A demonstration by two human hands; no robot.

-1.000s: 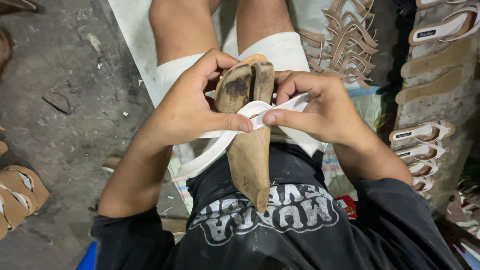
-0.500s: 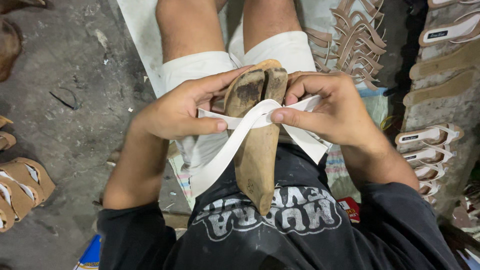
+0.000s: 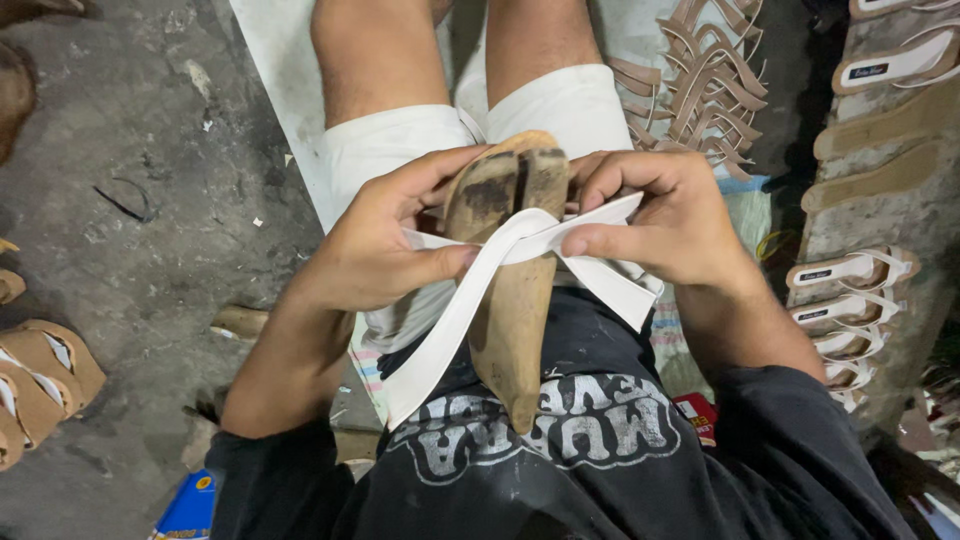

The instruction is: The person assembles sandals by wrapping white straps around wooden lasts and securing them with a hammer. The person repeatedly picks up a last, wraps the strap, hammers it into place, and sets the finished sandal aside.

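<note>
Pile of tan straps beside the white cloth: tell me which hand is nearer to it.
Right. The right hand pinches the white strap on the wooden shoe form, just below the pile of tan straps. The left hand grips the form's far side, farther away.

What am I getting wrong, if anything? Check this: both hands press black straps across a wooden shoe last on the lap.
The colour is wrong. In the head view the straps are white; the left hand and right hand press them across the wooden shoe last on the lap.
</note>
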